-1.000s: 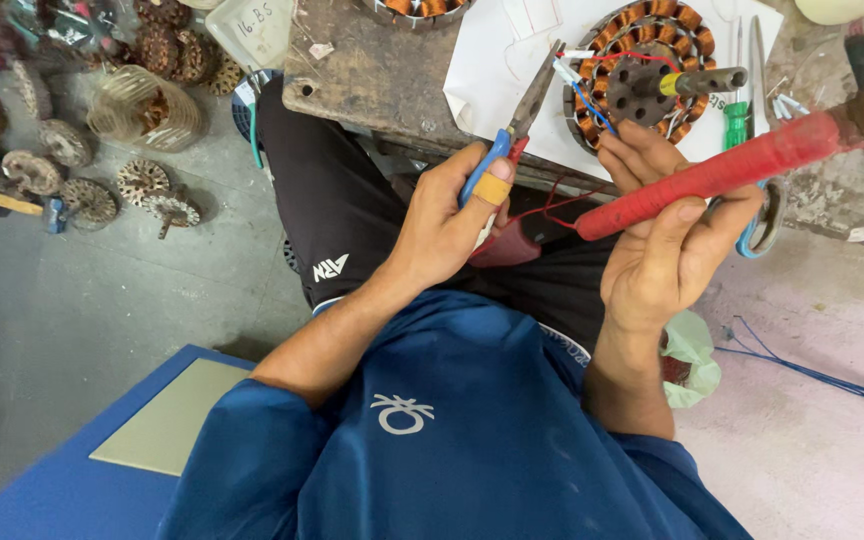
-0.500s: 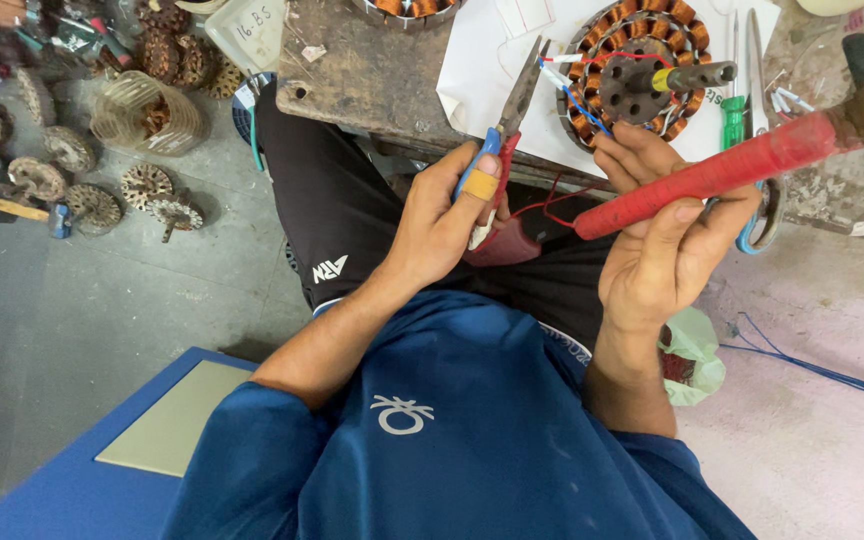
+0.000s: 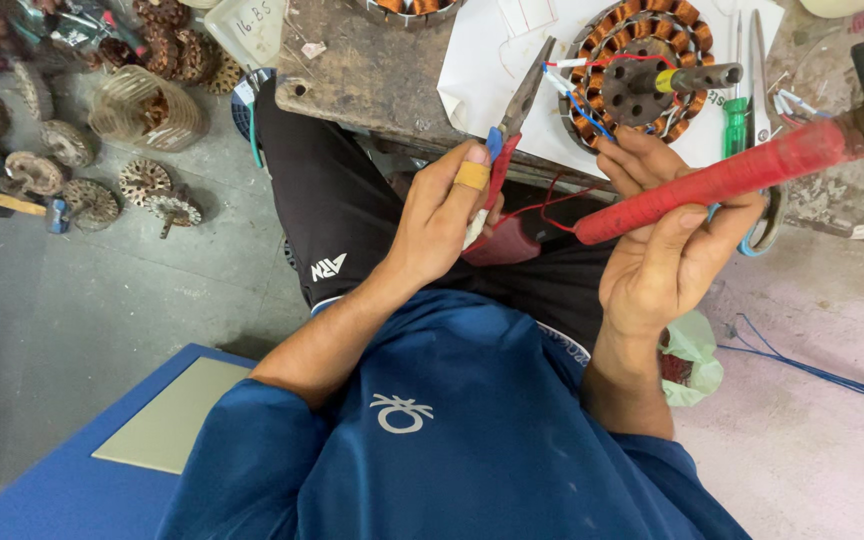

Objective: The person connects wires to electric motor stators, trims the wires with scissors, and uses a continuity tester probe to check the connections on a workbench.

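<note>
your left hand (image 3: pixel 442 215) grips blue-handled steel pliers (image 3: pixel 512 120), tips pointing at the round copper-wound stator (image 3: pixel 642 75); your right hand (image 3: pixel 667 245), nearer it, holds a red-handled hammer (image 3: pixel 722 180).

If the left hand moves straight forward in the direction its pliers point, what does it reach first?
Probably the white paper sheet on the workbench, just left of the copper-wound stator. The left hand aims the pliers up-right; depth is unclear.

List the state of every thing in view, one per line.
Left hand: gripping the pliers.
Pliers: jaws closed, tip at the wires.
Right hand: gripping the hammer handle.
Hammer: held level above the lap.
Motor winding: flat on white paper.
Scissors: lying closed.
</note>
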